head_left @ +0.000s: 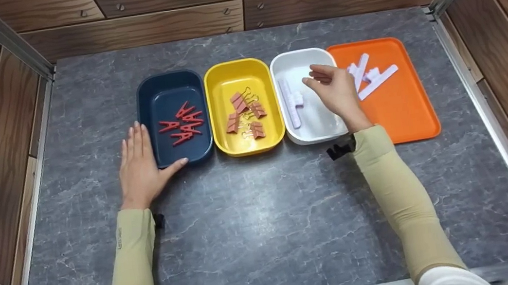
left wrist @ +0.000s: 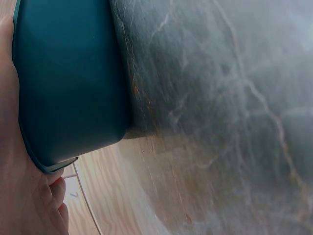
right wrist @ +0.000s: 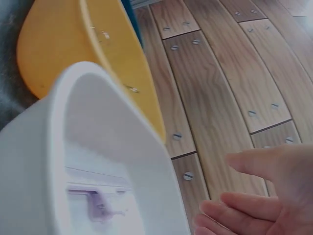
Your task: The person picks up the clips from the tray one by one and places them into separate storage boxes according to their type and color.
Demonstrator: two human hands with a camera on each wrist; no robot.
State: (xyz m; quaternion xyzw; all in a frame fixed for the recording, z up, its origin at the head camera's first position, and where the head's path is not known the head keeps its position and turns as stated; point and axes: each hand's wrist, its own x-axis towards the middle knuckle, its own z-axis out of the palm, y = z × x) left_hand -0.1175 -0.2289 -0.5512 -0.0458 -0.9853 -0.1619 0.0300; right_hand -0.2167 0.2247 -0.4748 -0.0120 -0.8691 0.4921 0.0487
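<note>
My left hand (head_left: 139, 165) lies along the left wall and near corner of the dark blue bin (head_left: 179, 155), fingers straight and thumb spread at its front rim. Several red clothespins (head_left: 185, 122) lie in that bin. Over the right side of the white bin (head_left: 316, 127) hovers my right hand (head_left: 335, 87), with a gap between thumb and fingers and nothing held. One pale lilac bag clip (head_left: 289, 106) lies in the white bin, along its left side. Two more lilac clips (head_left: 378, 82) rest on the orange tray (head_left: 409, 112), partly hidden behind the right hand.
Between the blue and white bins stands a yellow bin (head_left: 250, 149) with several pinkish binder clips (head_left: 240, 102). Bins and tray form a row on the grey marbled table (head_left: 256, 230). Wood-patterned panels (head_left: 169, 23) and metal rails border the table.
</note>
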